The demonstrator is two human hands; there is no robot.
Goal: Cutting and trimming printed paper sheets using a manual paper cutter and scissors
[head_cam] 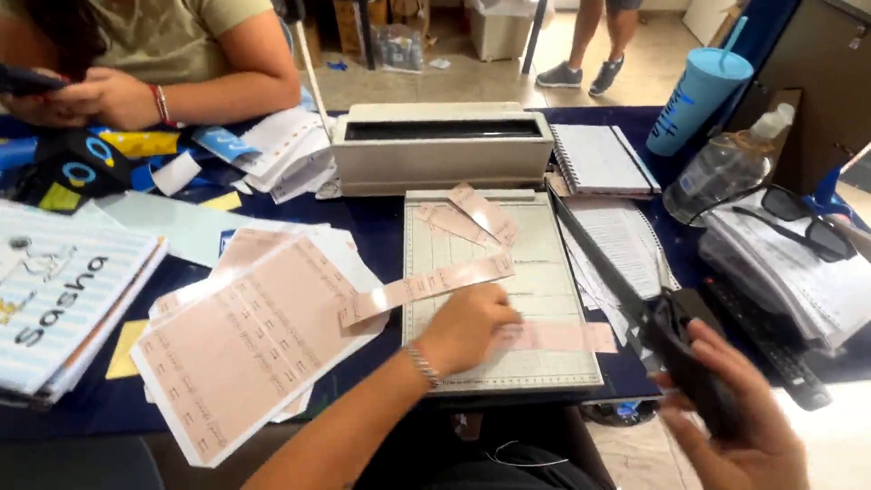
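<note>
My left hand (464, 325) lies flat on a pink printed paper strip (567, 337), pressing it against the bed of a paper trimmer (544, 272). My right hand (735, 422) grips the black handle (685, 340) of the trimmer's blade arm (599, 259), which is raised at an angle along the right edge. Cut pink strips (426, 286) lie across the trimmer bed and at its far end. A stack of pink printed sheets (245, 340) sits left of the trimmer.
A beige binding machine (440, 150) stands behind the trimmer, beside a spiral notebook (599, 159). At right are a blue tumbler (697, 91), a clear pump bottle (721, 168) and sunglasses (807, 222) on papers. Another person's arm (181, 86) rests at the far left, near striped booklets (63, 299).
</note>
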